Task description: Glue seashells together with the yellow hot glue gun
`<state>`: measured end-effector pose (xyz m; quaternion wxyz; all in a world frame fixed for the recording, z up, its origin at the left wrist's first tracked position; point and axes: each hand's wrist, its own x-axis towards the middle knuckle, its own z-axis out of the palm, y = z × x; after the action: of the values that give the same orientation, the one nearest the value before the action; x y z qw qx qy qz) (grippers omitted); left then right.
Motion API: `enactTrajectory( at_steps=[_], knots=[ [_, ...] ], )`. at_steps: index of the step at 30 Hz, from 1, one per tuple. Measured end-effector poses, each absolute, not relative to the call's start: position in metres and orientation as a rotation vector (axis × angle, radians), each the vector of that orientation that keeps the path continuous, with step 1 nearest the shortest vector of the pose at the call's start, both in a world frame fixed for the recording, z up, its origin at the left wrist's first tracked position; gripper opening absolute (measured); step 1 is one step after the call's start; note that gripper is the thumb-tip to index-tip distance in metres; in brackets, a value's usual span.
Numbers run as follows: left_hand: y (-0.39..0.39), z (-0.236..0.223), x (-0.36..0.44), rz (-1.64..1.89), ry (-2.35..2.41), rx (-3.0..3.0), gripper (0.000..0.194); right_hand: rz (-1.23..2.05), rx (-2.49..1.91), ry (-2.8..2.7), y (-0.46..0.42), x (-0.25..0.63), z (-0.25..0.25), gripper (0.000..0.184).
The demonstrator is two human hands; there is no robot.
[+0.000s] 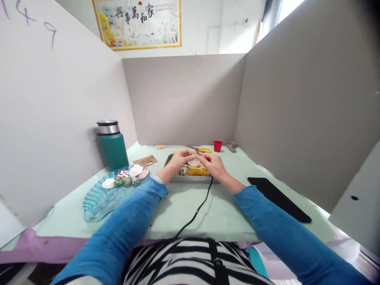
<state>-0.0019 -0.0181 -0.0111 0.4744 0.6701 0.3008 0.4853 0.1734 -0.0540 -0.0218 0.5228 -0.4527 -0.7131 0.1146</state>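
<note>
The shell (194, 162), a pale, flat piece, is up between the two hands, above the metal tray (194, 179), in front of small shells (183, 170) and a yellow thing (198, 171). The left hand (181, 159) appears to pinch it by the edge, thumb and fingers closed; the right hand (214, 164) has its fingertips drawn together at the other side, but whether they grip the shell or something thin beside it, I cannot tell. It should be light and stiff, with no give, probably smooth enough to slip and liable to chip at a thin rim if squeezed hard. The rim at two opposite sides looks the best hold, with soft fingertip pressure, low over the tray, clear of the cord (199, 209).
</note>
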Motion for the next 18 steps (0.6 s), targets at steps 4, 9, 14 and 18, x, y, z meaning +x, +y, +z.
enactTrajectory(
  at_steps=[4,9,14,18],
  knots=[
    [-0.0180,-0.0111,-0.0015,1.192,0.724,1.646,0.035,0.298,-1.077,-1.698,-0.0561,0.1728,-0.0205,0.038],
    [-0.0214,-0.0080,-0.0002,1.196,0.729,1.634,0.040,0.288,-1.086,-1.700,-0.0570,0.1726,-0.0197,0.035],
    [-0.0219,-0.0073,0.0003,1.197,0.730,1.638,0.044,0.293,-1.083,-1.701,-0.0561,0.1732,-0.0207,0.036],
    [-0.0208,-0.0080,0.0004,1.182,0.726,1.628,0.045,0.298,-1.075,-1.701,-0.0546,0.1737,-0.0218,0.035]
  ],
)
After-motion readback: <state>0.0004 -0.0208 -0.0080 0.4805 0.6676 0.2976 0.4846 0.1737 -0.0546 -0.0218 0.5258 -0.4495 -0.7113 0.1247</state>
